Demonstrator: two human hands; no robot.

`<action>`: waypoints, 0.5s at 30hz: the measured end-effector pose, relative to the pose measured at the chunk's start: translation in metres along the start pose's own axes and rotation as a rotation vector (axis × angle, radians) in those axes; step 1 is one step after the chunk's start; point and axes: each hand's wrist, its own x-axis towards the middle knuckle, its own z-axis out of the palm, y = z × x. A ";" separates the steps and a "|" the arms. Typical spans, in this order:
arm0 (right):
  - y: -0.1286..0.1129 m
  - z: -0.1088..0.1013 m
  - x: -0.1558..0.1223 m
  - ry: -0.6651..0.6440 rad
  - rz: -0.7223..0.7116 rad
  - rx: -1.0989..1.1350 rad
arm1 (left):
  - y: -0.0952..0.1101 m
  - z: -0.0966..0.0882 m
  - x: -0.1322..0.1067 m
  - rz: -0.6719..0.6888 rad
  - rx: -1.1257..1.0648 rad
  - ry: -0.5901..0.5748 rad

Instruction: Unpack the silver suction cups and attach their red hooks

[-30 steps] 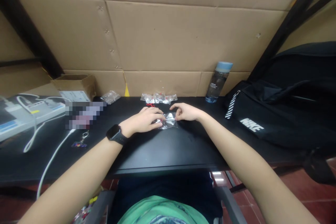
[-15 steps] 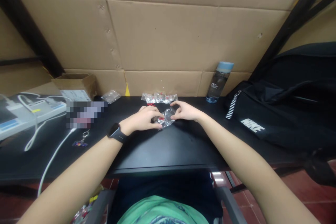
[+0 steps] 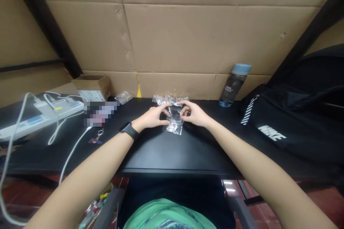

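We saw a small transparent plastic bag point(image 3: 176, 113) between both hands, over the black tabletop point(image 3: 172, 154); we could not tell whether the two touched. A round white-and-red item point(image 3: 172, 126) showed at the bag's near end. At the bag's left side, the left hand point(image 3: 153, 117) had its thumb and index finger spread apart, the thumb tip against the plastic. At the bag's right edge, the right hand point(image 3: 197, 115) had its fingers bent; we could not tell whether they pinched it. Beyond the bag we noted clear crinkled packets point(image 3: 171, 99); well to its right, a tinted bottle with a light-blue lid point(image 3: 233, 86).
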 end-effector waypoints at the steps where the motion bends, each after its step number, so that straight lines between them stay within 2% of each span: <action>1: 0.001 0.001 0.000 -0.020 0.012 0.008 | -0.002 0.001 0.000 -0.002 -0.043 -0.012; 6: 0.005 0.002 -0.003 -0.099 0.122 -0.017 | -0.007 0.006 0.003 -0.021 -0.157 0.007; 15: 0.004 0.001 -0.003 -0.079 0.085 -0.148 | -0.008 0.004 0.004 -0.080 -0.064 0.002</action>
